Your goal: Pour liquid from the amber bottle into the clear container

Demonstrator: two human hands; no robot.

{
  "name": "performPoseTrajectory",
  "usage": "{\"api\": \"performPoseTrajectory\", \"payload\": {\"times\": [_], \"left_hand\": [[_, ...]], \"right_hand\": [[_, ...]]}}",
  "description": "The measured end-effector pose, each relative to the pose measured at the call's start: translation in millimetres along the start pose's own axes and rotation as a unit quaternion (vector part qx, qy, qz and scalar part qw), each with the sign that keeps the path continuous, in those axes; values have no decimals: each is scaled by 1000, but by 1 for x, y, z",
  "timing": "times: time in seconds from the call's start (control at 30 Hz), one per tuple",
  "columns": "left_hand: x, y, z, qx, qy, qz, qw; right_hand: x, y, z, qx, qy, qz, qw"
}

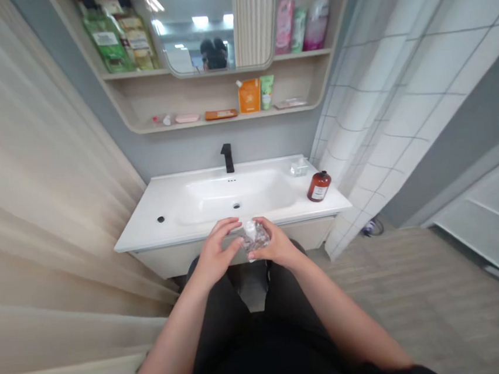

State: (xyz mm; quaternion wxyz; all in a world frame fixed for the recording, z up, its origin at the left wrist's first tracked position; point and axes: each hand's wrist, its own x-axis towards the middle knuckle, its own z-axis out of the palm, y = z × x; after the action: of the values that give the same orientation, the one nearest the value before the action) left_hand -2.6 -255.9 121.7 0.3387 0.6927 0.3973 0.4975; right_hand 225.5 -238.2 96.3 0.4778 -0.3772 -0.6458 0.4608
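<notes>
In front of the sink's near edge, my right hand [278, 244] is closed round a small clear faceted bottle [257, 242] with a white top, thumb on the near side and fingers behind. My left hand [219, 249] is at the bottle's left, thumb and fingers apart in a loose curve, the tips close to the bottle; whether they touch it is hard to tell. A reddish-brown bottle [319, 187] with a white label and a dark neck stands on the right of the white sink counter [166, 195].
A black faucet [228, 158] rises behind the basin. A clear dish [299, 167] and a black round piece [161, 219] lie on the counter. Above, a shelf cabinet [138, 126] holds several bottles and packets. Curtains hang left [56, 199] and right [357, 112].
</notes>
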Motion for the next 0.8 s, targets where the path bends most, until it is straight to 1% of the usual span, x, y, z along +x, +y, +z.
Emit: {"api": "performPoseTrajectory", "payload": {"times": [0.07, 0.13, 0.23, 0.3, 0.37, 0.43, 0.47, 0.5, 0.57, 0.63, 0.73, 0.8], "left_hand": [[5, 1, 7, -10, -21, -10, 1000], [8, -1, 12, -40, -37, -25, 998], [9, -6, 17, -60, -49, -43, 996], [7, -9, 21, -41, -22, -55, 997], [5, -12, 27, -25, 34, -77, 996], [3, -14, 36, -41, 79, -98, 991], [1, -15, 39, -62, 88, -99, 989], [0, -15, 42, -90, 85, -95, 988], [-1, -17, 44, -155, 61, -77, 983], [-2, -17, 43, -196, 46, -68, 977], [-1, -16, 39, -181, 78, -82, 977], [-1, -13, 37, -172, 78, -82, 979]], "right_hand": [[-2, 1, 3, -9, -19, 2, 1000], [-4, 0, 6, -20, -31, -1, 999], [-7, -2, 10, -36, -26, -1, 999], [-8, -1, 13, -51, -13, 9, 999], [-10, 1, 18, -57, 2, 20, 998], [-11, 4, 25, -51, 13, 20, 998], [-12, 5, 28, -43, 15, 12, 999], [-12, 6, 30, -35, 17, 3, 999], [-12, 6, 31, -22, 20, -2, 1000], [-12, 5, 30, -23, 20, 9, 1000], [-11, 4, 27, -25, 14, 27, 999], [-11, 4, 26, -15, 16, 25, 999]]}}
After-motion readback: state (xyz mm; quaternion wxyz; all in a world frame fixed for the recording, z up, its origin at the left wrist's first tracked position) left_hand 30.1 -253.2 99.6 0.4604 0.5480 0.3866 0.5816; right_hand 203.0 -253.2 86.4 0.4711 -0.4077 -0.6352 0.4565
